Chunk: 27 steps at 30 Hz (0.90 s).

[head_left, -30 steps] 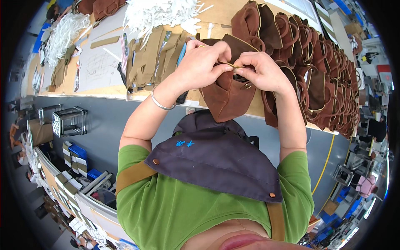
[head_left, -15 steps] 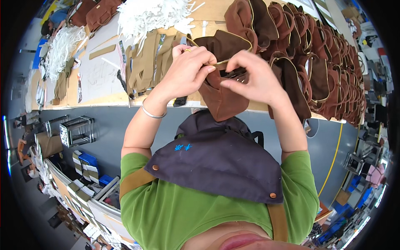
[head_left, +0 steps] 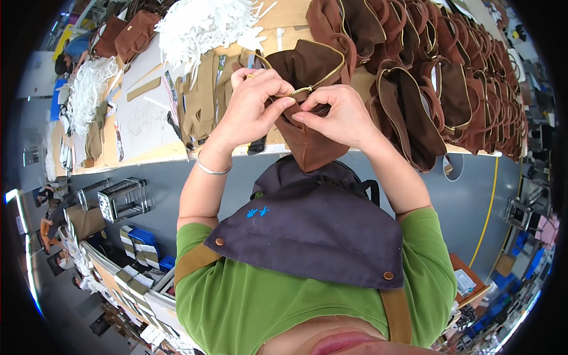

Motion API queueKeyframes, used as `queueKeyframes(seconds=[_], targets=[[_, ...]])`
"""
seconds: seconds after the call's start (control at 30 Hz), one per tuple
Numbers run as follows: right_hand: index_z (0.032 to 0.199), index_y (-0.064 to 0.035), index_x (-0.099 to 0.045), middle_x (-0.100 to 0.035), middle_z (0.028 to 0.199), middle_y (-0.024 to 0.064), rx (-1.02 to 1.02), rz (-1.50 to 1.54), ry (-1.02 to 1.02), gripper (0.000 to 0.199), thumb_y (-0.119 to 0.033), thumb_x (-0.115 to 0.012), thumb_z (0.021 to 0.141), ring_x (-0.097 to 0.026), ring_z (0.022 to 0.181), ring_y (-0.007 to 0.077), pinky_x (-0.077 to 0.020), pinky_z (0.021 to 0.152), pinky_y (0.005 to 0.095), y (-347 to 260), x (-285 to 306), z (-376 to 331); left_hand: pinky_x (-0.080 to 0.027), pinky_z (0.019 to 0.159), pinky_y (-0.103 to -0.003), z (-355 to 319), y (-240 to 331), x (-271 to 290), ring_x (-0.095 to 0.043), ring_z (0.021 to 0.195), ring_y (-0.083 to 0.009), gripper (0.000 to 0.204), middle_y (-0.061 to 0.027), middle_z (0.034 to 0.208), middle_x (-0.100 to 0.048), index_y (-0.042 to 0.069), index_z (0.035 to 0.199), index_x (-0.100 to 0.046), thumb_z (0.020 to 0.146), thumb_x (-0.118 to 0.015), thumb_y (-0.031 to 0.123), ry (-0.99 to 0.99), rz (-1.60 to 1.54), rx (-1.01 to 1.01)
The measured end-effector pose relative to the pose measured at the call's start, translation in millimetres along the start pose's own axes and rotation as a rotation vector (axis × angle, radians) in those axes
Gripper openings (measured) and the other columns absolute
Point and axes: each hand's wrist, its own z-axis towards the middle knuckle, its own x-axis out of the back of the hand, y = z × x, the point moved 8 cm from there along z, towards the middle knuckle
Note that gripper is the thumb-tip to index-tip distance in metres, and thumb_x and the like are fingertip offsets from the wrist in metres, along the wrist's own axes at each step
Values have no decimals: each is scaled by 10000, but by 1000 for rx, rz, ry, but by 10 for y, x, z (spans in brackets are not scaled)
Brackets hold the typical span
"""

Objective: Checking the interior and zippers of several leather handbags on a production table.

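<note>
A brown bag [head_left: 312, 144] with a dark lining hangs over the near table edge between my hands. A gold zipper [head_left: 327, 78] runs along its open mouth. My left hand [head_left: 255, 106], wearing a ring and a bangle, pinches the bag's edge at the zipper's left part. Close beside it, my right hand [head_left: 337, 115] is closed at the same edge, thumb and fingers near the zipper slider [head_left: 309, 89]. Whether the right fingertips hold the slider or the leather, I cannot make out.
Rows of brown bags [head_left: 455, 97] crowd the table's right side. A heap of white strips [head_left: 204, 32] lies at the back, with olive-brown strips [head_left: 199, 103] left of my hands. Metal stools [head_left: 123, 200] stand on the floor at left.
My right hand has come down and left onto the bag's edge, close to my left hand. My left hand keeps its pinch. The view has shifted slightly.
</note>
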Motion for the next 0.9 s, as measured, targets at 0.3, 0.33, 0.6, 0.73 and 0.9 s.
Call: queueKeyframes(seconds=[0.3,0.33,0.6,0.73,0.9], targets=[[671,-39,-649,-659,644,49,161,-85,161,198,-161,-796,720,-618,574,189,-477,616,315,-45,11,-25,-244,961,-386,19,-4,-45,-528,873,-205,87,-38,859,-557,59,907,-615,860,-645,125,61,19,-7],[668,-54,-660,-667,647,54,104,-43,141,190,-185,-786,722,-624,573,216,-479,647,339,-29,26,0,-245,958,-386,24,-12,-42,-528,869,-205,85,-38,857,-555,60,910,-615,859,-643,123,57,21,-11],[693,-64,-670,-656,619,47,92,5,118,191,-207,-786,740,-611,566,221,-469,680,348,19,-13,21,-259,919,-378,61,24,-42,-521,833,-225,86,-47,819,-540,69,917,-622,868,-632,139,42,62,0],[748,-74,-671,-663,696,44,60,-101,24,216,-236,-813,740,-625,715,217,-445,786,339,4,-12,49,-258,902,-368,84,-80,-39,-519,819,-215,95,-36,801,-535,75,907,-627,862,-647,157,17,51,25],[933,-96,-691,-668,847,79,234,-505,-123,481,-495,-790,682,-645,854,279,-464,782,398,-93,194,51,-247,897,-357,75,-143,-19,-511,815,-188,150,-5,801,-542,88,906,-647,854,-690,221,-46,30,4]])
